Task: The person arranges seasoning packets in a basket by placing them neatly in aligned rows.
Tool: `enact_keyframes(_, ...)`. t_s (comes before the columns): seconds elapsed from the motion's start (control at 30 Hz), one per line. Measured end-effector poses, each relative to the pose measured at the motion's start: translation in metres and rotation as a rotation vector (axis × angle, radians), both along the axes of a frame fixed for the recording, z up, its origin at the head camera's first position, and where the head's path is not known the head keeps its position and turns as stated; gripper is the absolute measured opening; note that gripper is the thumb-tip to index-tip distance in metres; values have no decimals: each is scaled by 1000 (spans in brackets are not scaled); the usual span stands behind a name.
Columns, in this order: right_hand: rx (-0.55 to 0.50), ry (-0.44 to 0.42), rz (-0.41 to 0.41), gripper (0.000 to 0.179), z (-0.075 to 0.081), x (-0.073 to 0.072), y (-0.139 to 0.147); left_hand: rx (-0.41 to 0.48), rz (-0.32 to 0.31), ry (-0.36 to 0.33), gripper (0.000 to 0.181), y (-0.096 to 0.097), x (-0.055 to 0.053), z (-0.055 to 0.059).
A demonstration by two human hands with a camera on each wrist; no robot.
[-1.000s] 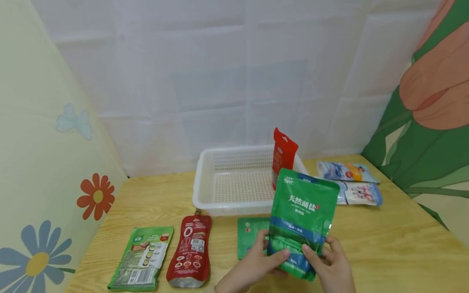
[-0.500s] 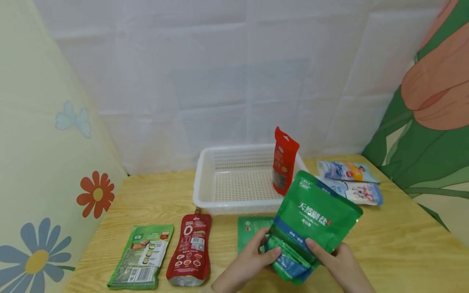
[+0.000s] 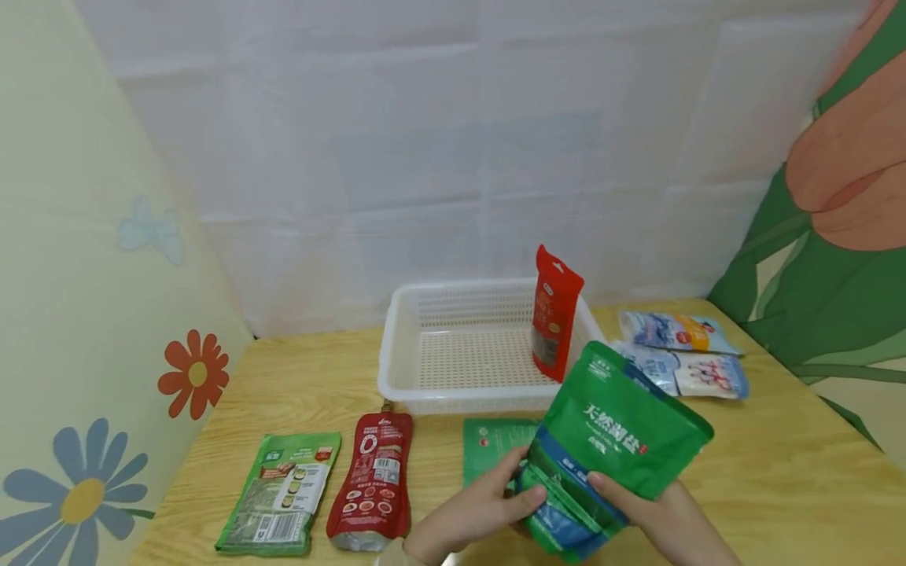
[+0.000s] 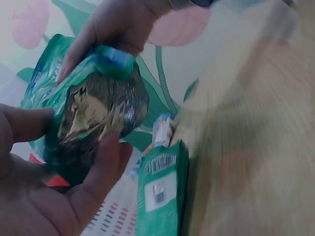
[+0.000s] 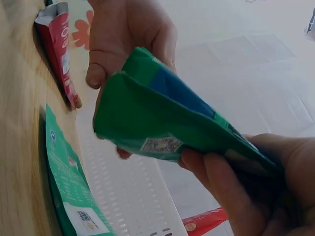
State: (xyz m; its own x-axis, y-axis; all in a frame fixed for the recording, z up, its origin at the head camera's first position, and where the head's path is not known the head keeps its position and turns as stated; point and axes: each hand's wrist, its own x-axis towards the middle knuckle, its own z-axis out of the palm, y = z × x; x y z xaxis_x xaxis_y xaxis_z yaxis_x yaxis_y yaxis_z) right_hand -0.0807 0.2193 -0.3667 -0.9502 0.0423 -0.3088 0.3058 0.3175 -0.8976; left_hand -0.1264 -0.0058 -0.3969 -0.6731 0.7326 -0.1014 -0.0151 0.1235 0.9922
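A green stand-up pouch of salt (image 3: 623,428) with a blue band is held up in front of the basket, its top leaning to the right. My left hand (image 3: 484,503) grips its lower left side, thumb over the front. My right hand (image 3: 654,515) pinches the right side, thumb on the printed face and the other fingers behind. In the left wrist view the dark, shiny bottom of the pouch (image 4: 96,108) faces the camera. A second green packet (image 3: 495,448) lies on the table behind my left hand, partly covered by it.
A white plastic basket (image 3: 388,354) stands at the back with a red packet (image 3: 554,322) upright in it. A red spout pouch (image 3: 373,479) and a green clear-windowed bag (image 3: 283,495) lie at left. Two pale packets, one blue-orange (image 3: 679,332), lie at right.
The held pouch has tilted clockwise and shifted right and slightly down. My right hand has moved right and lower with it; my left hand keeps its hold at the lower left.
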Motion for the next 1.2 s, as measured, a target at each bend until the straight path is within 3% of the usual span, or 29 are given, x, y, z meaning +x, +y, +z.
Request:
enact_keyframes(0.1,-35,-10,-14,71,-2,1,1,-89,-77,131,57,-2,-3,6)
enact_keyframes(0.2,6,0,-22,72,-3,1,4,-268,-32,374,58,-6,-2,20)
enact_keyframes(0.27,50,3,-36,73,-3,1,6,-400,35,587,57,-9,-2,30)
enact_keyframes(0.4,90,-17,-62,75,-2,1,10,-644,254,1035,49,-18,-16,45)
enact_keyframes(0.5,59,-39,-74,74,-4,1,12,-813,393,1250,49,-27,-34,48)
enact_keyframes(0.6,48,-54,-67,72,-6,1,12,-956,442,1316,57,-35,-52,44)
enact_keyframes(0.67,46,-62,-62,69,-7,1,12,-1002,431,1300,59,-41,-64,39)
enact_keyframes(0.87,11,-66,-21,63,-9,2,12,-1018,334,1084,52,-60,-97,22)
enact_keyframes(1.0,-6,-61,2,60,-9,1,13,-1035,351,1090,30,-63,-104,15)
enact_keyframes(1.2,38,-44,41,57,-4,-1,14,-1062,363,1108,34,-59,-105,15)
